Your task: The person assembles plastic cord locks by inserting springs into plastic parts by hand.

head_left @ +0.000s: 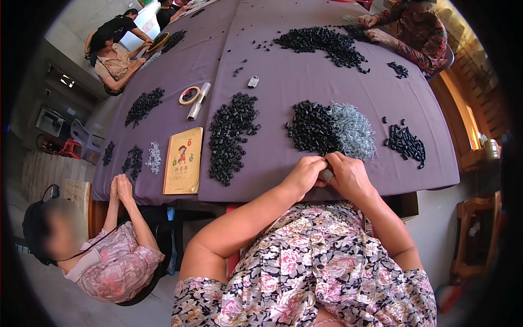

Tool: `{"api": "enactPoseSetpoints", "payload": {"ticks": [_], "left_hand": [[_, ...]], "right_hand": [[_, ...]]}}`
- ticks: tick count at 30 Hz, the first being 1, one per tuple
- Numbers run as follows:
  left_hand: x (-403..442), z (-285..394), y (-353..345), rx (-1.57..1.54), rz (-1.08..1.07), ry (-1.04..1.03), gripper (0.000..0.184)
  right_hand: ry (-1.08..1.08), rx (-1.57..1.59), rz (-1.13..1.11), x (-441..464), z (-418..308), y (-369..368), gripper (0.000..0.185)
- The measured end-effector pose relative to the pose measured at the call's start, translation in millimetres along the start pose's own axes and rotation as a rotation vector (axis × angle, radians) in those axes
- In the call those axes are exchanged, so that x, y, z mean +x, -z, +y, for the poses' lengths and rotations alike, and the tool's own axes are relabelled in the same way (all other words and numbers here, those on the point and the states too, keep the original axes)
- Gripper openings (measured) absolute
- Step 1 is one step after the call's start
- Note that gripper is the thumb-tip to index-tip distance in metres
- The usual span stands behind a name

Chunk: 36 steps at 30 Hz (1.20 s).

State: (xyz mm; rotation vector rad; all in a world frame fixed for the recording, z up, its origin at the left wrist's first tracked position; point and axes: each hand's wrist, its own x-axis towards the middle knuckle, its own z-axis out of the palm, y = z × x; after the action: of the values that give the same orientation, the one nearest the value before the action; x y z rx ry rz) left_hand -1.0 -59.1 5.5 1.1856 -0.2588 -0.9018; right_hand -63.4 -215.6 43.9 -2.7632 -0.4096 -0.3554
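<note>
My left hand (305, 176) and my right hand (351, 175) meet at the table's near edge, fingers closed and pressed together. Whatever small thing they pinch is hidden; a greyish patch (327, 175) shows between them. Just beyond the fingers lies a heap of small black plastic parts (313, 128), touching a heap of clear, silvery little pieces (353, 132). To the right of my right hand is a smaller pile of longer black parts (404, 144). A long pile of black ring-like parts (229, 136) spreads to the left of my hands.
A yellow booklet (183, 161), a tape roll (189, 95) and a clear-wrapped roll (199, 101) lie left on the purple tablecloth (261, 163). A co-worker (109, 256) sits at my left. Another person (419, 35) works at the far right by a big black heap (321, 44).
</note>
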Motion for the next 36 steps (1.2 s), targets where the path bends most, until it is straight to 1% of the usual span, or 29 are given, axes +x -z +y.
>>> {"api": "enactPoseSetpoints", "payload": {"ticks": [1,4,7,13,19,22,25,28,30,36], "left_hand": [[1.5,-3.2,3.2,0.029,-0.027,0.012,0.028],[3.2,-13.3,4.5,0.039,-0.049,-0.042,0.03],[3.7,-20.9,2.9,0.068,-0.025,-0.088,0.03],[7.0,-23.8,6.6,0.119,-0.061,-0.11,0.031],[4.6,-16.2,7.3,0.127,-0.119,-0.064,0.031],[2.3,-16.4,8.4,0.128,-0.136,-0.093,0.032],[-3.0,-16.5,-1.3,0.124,-0.038,-0.209,0.029],[2.1,-21.1,9.5,0.203,-0.133,-0.15,0.034],[1.8,-21.2,8.9,0.195,-0.124,-0.141,0.034],[-1.8,-26.2,8.7,0.172,-0.089,-0.178,0.033]], "right_hand": [[0.003,0.005,0.004,-1.6,1.5,-1.9,0.033],[0.003,0.012,0.003,-5.3,3.0,-7.7,0.034],[-0.006,-0.002,-0.014,-6.3,0.8,-7.8,0.034],[-0.005,-0.001,-0.021,-5.5,0.3,-3.7,0.035],[-0.032,-0.004,-0.023,-3.9,-0.3,2.9,0.034],[-0.032,-0.009,-0.022,-6.8,2.0,-1.1,0.035],[-0.021,-0.023,-0.018,-9.3,0.8,-7.7,0.035],[-0.008,-0.018,-0.016,-10.9,-0.5,-9.4,0.035],[0.001,-0.004,-0.021,-10.6,0.7,-8.0,0.036],[-0.018,0.086,0.092,-15.9,2.2,-14.0,0.034]]}}
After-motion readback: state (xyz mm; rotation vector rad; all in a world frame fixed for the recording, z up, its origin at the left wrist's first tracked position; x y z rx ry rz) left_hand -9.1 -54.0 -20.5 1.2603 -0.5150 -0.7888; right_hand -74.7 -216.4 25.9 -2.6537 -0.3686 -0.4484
